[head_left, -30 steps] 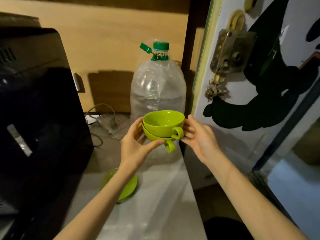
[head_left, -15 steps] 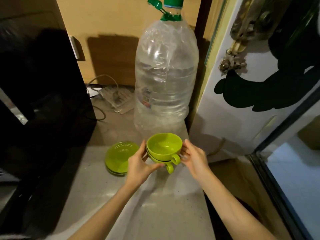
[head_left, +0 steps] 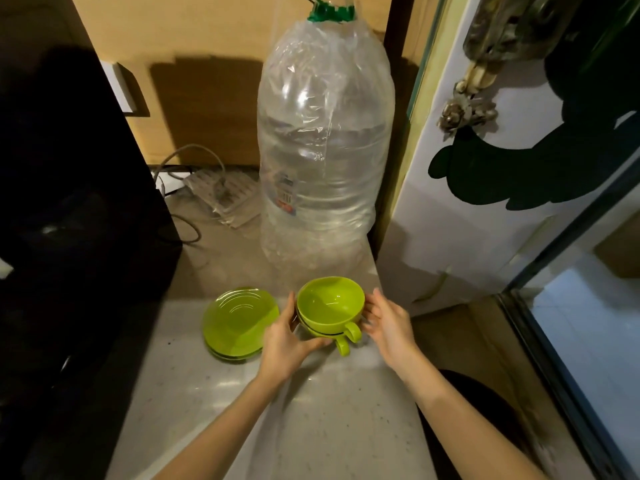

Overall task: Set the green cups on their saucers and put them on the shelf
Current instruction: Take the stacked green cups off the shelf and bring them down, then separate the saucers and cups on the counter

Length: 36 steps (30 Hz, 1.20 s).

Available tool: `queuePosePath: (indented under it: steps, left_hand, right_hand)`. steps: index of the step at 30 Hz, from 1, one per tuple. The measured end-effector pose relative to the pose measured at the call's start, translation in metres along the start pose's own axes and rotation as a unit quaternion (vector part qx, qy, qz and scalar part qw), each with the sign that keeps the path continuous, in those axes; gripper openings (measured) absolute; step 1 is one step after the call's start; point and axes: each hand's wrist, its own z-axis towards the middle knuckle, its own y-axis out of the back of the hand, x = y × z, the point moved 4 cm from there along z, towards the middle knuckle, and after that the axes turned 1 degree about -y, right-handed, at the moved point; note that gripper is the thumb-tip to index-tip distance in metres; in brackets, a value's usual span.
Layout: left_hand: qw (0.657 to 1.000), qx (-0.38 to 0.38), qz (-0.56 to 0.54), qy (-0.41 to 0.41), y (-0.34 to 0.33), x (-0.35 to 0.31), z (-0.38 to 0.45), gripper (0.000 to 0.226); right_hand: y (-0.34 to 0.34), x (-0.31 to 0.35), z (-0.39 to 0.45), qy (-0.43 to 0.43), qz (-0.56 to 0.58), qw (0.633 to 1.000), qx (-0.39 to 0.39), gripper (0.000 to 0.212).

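I hold two green cups (head_left: 330, 308), nested one inside the other, low over the pale surface (head_left: 311, 410), just in front of the big water bottle (head_left: 323, 140). I cannot tell whether the lower cup touches the surface yet. Their two handles (head_left: 348, 337) point toward me, one above the other.

My left hand (head_left: 287, 341) takes the left side of the stack: its fingers curl up against the wall and its thumb runs under the lower cup. My right hand (head_left: 388, 323) is at the right side with fingers nearly straight, fingertips at or just off the rim; contact there is not clear, so the left grip appears to carry the load.

A stack of green saucers (head_left: 239, 320) lies on the surface just left of the cups, partly behind my left hand. There appear to be two saucers.

Judgement on handling: the cups look like glossy moulded plastic, so light, stiff and somewhat slippery, unlikely to shatter. Nested cups may stick together. The sound hold for parting them is the upper cup's rim or handle with one hand while the other steadies the lower cup's body.

Both forearms reach forward from the bottom of the view, wrists level, palms facing each other across the cups.

No cup sits on a saucer yet.
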Motion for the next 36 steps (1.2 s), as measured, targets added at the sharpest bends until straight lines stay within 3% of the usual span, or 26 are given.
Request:
queuePosePath:
  steps: [11,19,22,25,27,30,33,36]
  left_hand:
    - [0.999,-0.008,0.034,-0.010,0.000,-0.003,-0.009,0.110]
    - [0.990,0.021,0.135,-0.020,0.014,-0.019,-0.014,0.091]
    - [0.985,0.080,0.152,0.028,0.033,-0.022,-0.009,0.080]
    - [0.987,0.133,0.075,0.048,0.057,-0.027,-0.007,0.053]
    - [0.992,0.108,0.043,0.039,0.076,-0.031,-0.006,0.035]
    - [0.999,-0.008,0.016,0.043,0.105,-0.027,-0.005,0.020]
    - [0.992,-0.103,0.016,0.076,0.126,-0.009,-0.011,0.025]
    - [0.984,-0.130,0.025,0.121,0.137,0.012,-0.013,0.039]
  right_hand:
    - [0.004,-0.001,0.002,0.003,-0.037,0.999,0.020,0.028]
    - [-0.008,0.031,-0.007,-0.029,-0.248,0.968,0.029,0.051]
    - [-0.027,0.054,-0.011,0.051,-0.287,0.956,0.012,0.046]
    - [-0.053,0.064,-0.017,0.122,-0.283,0.951,0.028,0.041]
    - [-0.073,0.059,-0.018,0.133,-0.286,0.946,0.073,0.039]
    - [-0.107,0.038,-0.021,0.107,-0.306,0.935,0.148,0.031]
    - [-0.134,0.009,-0.014,0.068,-0.319,0.929,0.175,0.036]
    - [-0.151,-0.014,-0.014,0.026,-0.312,0.934,0.173,0.032]
